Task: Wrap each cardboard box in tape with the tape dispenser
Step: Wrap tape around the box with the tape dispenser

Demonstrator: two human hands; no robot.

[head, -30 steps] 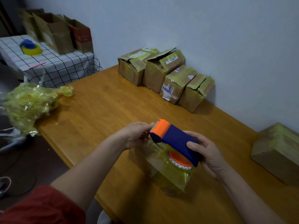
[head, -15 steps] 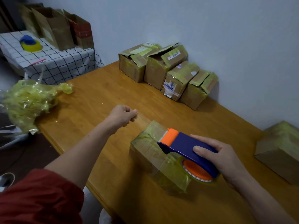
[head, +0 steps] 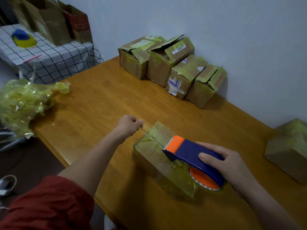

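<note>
A cardboard box (head: 152, 151) wrapped in yellowish clear tape lies on the wooden table (head: 103, 103) in front of me. My right hand (head: 230, 166) grips the blue and orange tape dispenser (head: 191, 152), which rests over the box's right half with its orange mouth pointing left. My left hand (head: 129, 123) hovers just past the box's far left corner, fingers curled and pinching the free end of the tape. The thin strip between that hand and the dispenser is barely visible.
Several taped boxes (head: 171, 67) stand in a row against the wall. Another wrapped box (head: 289, 146) sits at the right edge. A crumpled heap of used tape (head: 21, 103) hangs over the table's left corner. Beyond it, a checked-cloth side table (head: 49, 62) holds paper bags.
My left hand has drawn away from the dispenser's mouth to the far left with the tape end. My right hand has shifted the dispenser right, over the box's near end.
</note>
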